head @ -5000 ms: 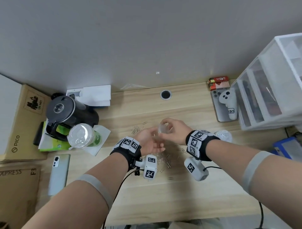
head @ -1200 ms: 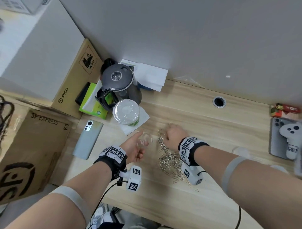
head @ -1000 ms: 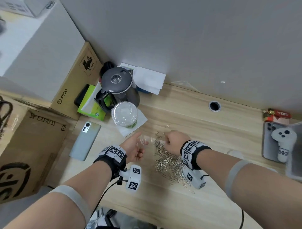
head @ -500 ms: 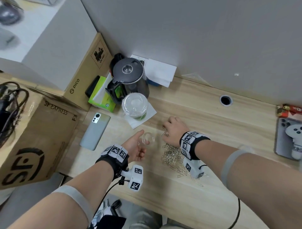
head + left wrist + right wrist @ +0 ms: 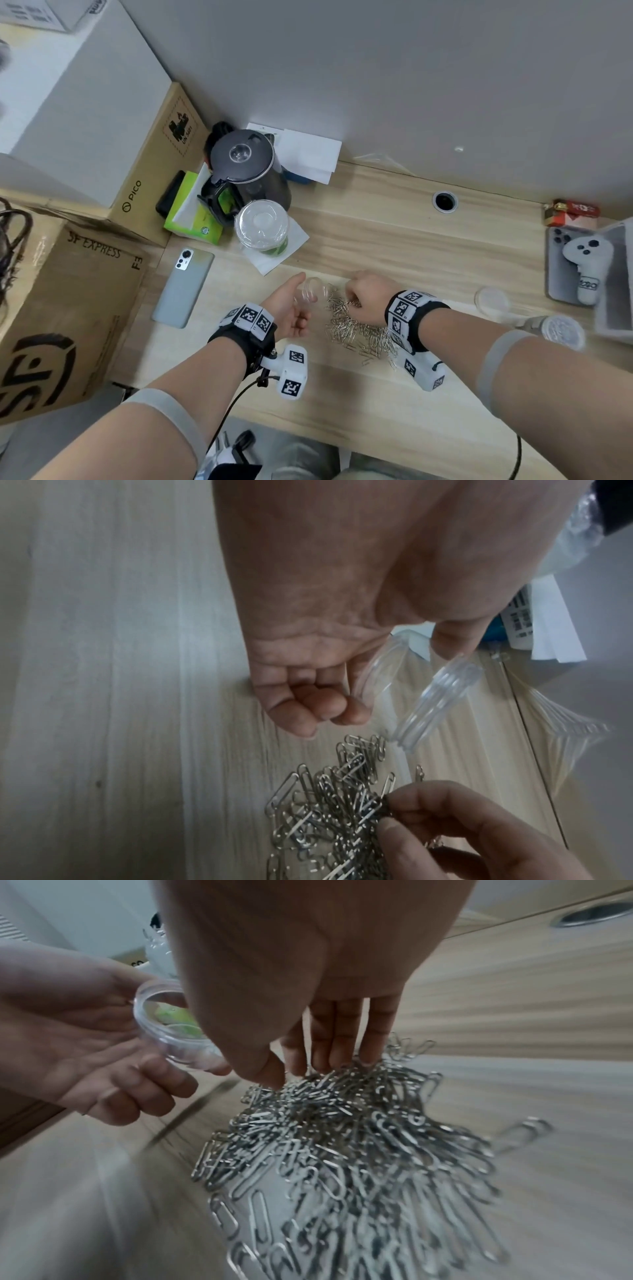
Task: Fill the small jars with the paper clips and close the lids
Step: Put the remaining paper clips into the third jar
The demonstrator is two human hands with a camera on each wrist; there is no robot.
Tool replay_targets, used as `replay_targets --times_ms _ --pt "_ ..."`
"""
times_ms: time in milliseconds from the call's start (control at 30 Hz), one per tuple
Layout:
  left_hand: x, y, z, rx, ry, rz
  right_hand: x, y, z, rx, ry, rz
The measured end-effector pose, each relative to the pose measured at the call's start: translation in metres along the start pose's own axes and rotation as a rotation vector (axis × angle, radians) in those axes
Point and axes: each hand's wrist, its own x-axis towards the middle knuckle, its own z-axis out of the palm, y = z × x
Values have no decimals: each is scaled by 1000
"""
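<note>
Clear plastic jar [image 5: 311, 292] sits tilted and lidless in your left hand [image 5: 287, 310], just beside the paper clips [image 5: 356, 327] heaped on the desk, your right hand [image 5: 368, 296] pinching a bunch there, so lift them into its mouth.

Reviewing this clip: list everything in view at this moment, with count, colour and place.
small jar: one, clear, open, held in left hand
paper clips: a pile, silver, mid-desk
lid: one, clear, desk right
filled jar: one, blurred, far right
kettle: one, black, rear left
drink cup: one, clear with green, on napkin
phone: one, grey, desk left
controller: one, white, right edge
cardboard boxes: two, brown, left
left hand: grips the jar
right hand: fingers in the clips
</note>
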Motion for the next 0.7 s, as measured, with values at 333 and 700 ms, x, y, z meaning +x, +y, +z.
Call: replay_targets --times_ms 333,700 --pt "1 8 24 80 22 -26 -32 18 12 -54 29 217" --pt "4 0 24 94 57 -40 -35 15 30 53 29 85"
